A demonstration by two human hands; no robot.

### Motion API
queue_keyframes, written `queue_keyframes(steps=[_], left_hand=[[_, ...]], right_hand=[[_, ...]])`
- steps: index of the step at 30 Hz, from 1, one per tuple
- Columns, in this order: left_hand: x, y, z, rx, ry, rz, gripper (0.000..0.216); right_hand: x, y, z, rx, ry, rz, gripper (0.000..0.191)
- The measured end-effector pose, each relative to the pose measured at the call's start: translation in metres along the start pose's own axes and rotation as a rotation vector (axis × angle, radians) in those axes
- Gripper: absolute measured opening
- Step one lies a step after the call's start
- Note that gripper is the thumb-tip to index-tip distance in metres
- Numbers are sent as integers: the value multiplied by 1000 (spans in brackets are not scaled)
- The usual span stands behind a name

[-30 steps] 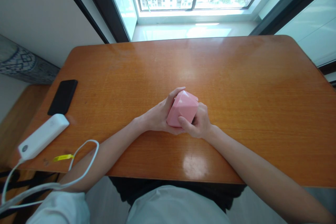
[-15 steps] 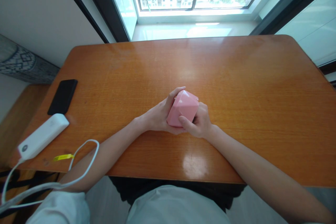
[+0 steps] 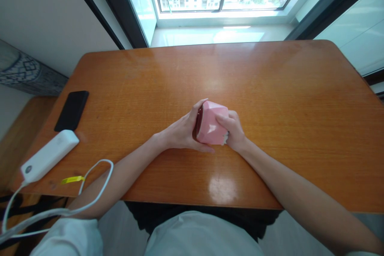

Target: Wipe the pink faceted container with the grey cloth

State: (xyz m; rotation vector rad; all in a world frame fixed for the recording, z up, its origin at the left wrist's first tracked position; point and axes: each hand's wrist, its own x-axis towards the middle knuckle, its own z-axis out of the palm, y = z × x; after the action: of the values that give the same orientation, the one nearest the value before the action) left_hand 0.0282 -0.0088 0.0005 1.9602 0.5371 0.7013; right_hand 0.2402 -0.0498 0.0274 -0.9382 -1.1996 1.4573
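A small pink faceted box (image 3: 211,127) is held between both hands at the middle of the orange wooden table (image 3: 270,88). My left hand (image 3: 181,132) cups its left side, fingers curled round the far edge and thumb under the near edge. My right hand (image 3: 234,131) grips the right side, thumb on top of the box. A dark gap shows along the box's left edge, beside my left fingers. The box sits just above or on the tabletop.
A black phone (image 3: 72,110) lies at the table's left edge. A white power bank (image 3: 49,155) sits in front of it, with a white cable (image 3: 90,192) looping off the near edge. A window sill (image 3: 216,34) lies beyond the table.
The pink box has turned in my hands, and a dark gap has appeared on its left side. My right thumb has moved from the near face to the top.
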Motion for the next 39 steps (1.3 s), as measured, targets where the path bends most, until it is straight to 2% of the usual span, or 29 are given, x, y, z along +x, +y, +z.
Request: queue_keyframes(steps=[5,10,16,20,28,36,39], left_hand=[[0,0,0,-16,27,-8,165],[1,1,1,20,36,40,162],[2,5,0,57,45,52,162],[1,9,0,88,33,20,162],[-1,9,3,94,42,5,148],[2,9,3,136,61,35,147],[2,7,4,133,64,30,148]], right_hand=[[10,-8,3,291,-3,199,46],[16,-14,0,455,43,344,35],[18,-15,-2,630,34,519,32],[17,-15,0,670,53,533,28],[16,-16,3,599,7,500,39],[15,-17,7,555,35,465,44],[14,-16,8,468,18,419,53]])
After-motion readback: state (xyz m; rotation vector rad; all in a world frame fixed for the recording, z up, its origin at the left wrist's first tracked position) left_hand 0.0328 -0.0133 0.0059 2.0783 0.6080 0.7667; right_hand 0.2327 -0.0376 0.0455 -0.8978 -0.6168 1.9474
